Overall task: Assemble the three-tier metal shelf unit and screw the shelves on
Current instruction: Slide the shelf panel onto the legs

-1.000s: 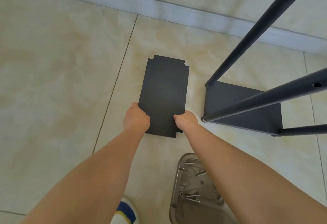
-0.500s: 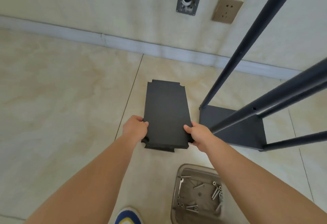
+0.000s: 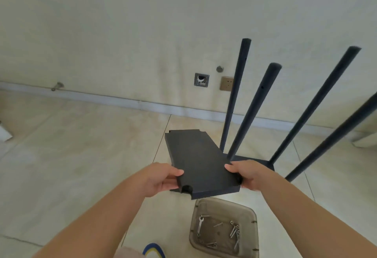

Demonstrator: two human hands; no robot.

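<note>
A flat dark metal shelf panel (image 3: 197,159) with notched corners is lifted off the floor and tilts away from me. My left hand (image 3: 161,178) grips its near left edge, thumb on top. My right hand (image 3: 247,174) grips its near right edge. To the right stands the partly built frame: several dark posts (image 3: 252,113) rise from a bottom shelf (image 3: 253,160) on the floor. The panel's far right edge overlaps the nearest post's foot.
A clear brownish plastic tray (image 3: 224,206) on the tiled floor below my hands holds several screws and a small wrench (image 3: 200,225). A wall with a socket (image 3: 226,83) and a pipe outlet (image 3: 201,79) lies behind. My shoe tip (image 3: 154,250) shows at the bottom.
The panel lay flat on the floor; both hands took its near edges and raised it. My head tilted up, bringing the post tops and wall into view.
</note>
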